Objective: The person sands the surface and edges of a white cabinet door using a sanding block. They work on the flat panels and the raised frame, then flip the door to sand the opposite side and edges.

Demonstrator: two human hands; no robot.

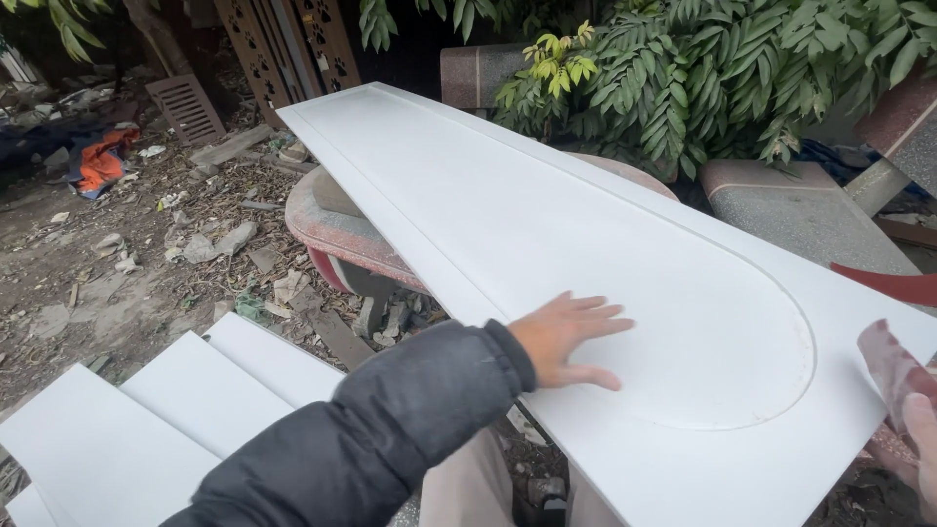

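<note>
A long white panel (508, 215) with a routed groove and a rounded recess lies across a round reddish stone table (337, 239). My left hand (571, 337), in a dark padded sleeve, rests flat and spread on the panel beside the rounded end of the recess. My right hand (917, 434) shows only at the right edge. It grips a piece of reddish-brown sandpaper (888, 361) that lies against the panel's right edge.
Several more white panels (166, 420) lie stacked on the ground at lower left. Rubble and scraps cover the dirt (127, 283). Stone slabs (800, 205) and leafy bushes (683, 78) stand behind; carved brown boards (293, 44) lean at the back.
</note>
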